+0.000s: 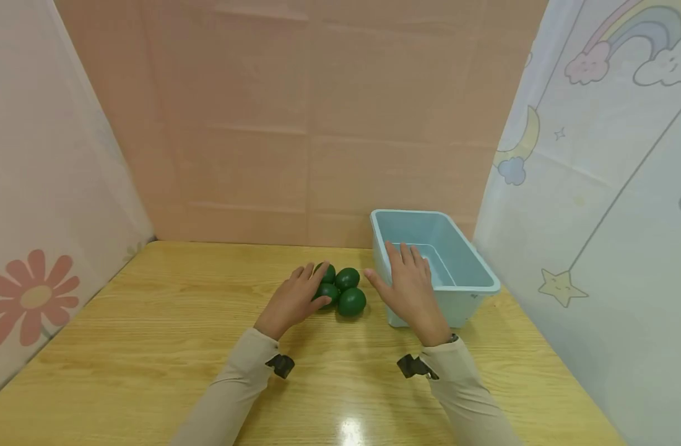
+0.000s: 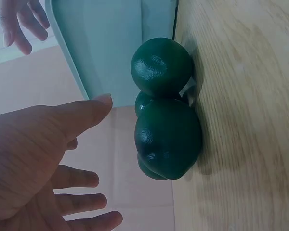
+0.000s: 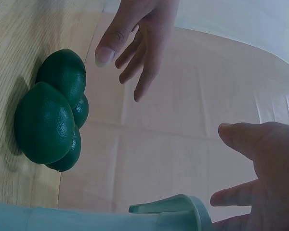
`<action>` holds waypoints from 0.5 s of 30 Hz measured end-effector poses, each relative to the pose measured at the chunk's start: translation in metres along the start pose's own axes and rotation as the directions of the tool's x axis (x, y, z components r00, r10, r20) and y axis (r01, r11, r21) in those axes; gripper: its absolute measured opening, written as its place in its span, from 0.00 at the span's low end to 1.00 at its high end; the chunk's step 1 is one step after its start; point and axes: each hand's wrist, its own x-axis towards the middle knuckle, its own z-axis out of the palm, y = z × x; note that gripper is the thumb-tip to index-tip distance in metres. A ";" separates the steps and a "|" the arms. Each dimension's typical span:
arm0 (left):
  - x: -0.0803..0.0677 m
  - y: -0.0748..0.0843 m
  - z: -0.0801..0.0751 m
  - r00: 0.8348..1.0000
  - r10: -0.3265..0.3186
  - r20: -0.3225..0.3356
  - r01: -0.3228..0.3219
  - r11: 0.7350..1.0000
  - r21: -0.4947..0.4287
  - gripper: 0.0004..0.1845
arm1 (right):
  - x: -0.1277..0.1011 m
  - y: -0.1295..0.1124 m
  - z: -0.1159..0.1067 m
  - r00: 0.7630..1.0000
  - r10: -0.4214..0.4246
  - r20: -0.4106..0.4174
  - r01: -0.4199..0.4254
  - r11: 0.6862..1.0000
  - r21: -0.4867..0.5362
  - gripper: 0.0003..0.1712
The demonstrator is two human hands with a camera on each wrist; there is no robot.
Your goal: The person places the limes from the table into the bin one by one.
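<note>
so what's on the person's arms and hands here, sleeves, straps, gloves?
Both hands, left hand and right hand, are bare: no gloves, no rings visible. Both arms wear long beige sleeves, the left sleeve and the right sleeve, reaching the wrists. A small dark clip-like mount sits at the left cuff, another at the right, plus a thin dark band at the right wrist.

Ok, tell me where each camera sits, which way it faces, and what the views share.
Head: worn on the head, looking forward and down at the wooden table; shows both sleeves, the left hand by the green fruits and the right hand over the blue bin.
Left wrist: low by the table, facing the fruits and bin; the left hand shows open.
Right wrist: low, facing the fruits; the right hand shows open.
All three share the fruits, bin and both hands.
</note>
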 end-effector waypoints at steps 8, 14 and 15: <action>0.001 -0.002 0.003 1.000 -0.011 0.017 0.011 1.000 -0.014 0.41 | 0.000 0.000 -0.002 1.000 0.000 -0.015 0.000 1.000 0.006 0.43; 0.002 -0.003 0.006 0.999 -0.025 0.036 0.026 0.999 -0.037 0.41 | 0.000 0.002 -0.003 1.000 0.002 -0.027 -0.002 1.000 -0.005 0.42; 0.001 -0.004 0.007 0.999 -0.024 0.037 0.026 0.999 -0.040 0.41 | 0.000 0.002 -0.003 1.000 0.002 -0.030 -0.002 1.000 -0.008 0.42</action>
